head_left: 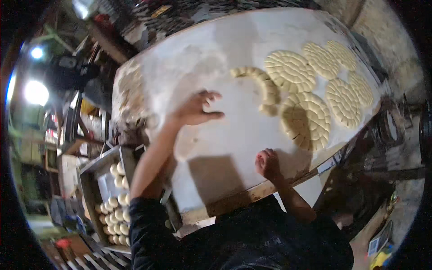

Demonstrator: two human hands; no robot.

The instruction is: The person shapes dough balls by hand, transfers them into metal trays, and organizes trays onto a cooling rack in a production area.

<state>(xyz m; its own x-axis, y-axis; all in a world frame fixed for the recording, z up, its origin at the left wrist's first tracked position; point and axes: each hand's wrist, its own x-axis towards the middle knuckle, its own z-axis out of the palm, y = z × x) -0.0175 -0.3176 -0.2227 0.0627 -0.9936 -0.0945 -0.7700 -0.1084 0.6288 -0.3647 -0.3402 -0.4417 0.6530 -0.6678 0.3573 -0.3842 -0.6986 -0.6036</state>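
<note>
Over the middle of the floured table (216, 171), my left hand (198, 109) is open, its thumb and fingers apart with nothing between them. My right hand (268, 164) is curled closed near the table's front edge; whether anything is inside it is hidden. Between and beyond the hands lies a curved strip of pale dough (265, 85), cut into short pieces. Close to its right is a large coiled round of cut dough (306, 121), partly in shadow. Another dough round (290, 71) sits behind that one. Neither hand touches the dough.
Several more coiled dough rounds (343, 102) fill the table's right end. Loose flour (130, 92) is heaped at the left end. Down at the left, a wooden tray (85, 177) holds several dough balls (118, 216). Bright lamps (36, 92) shine at the far left.
</note>
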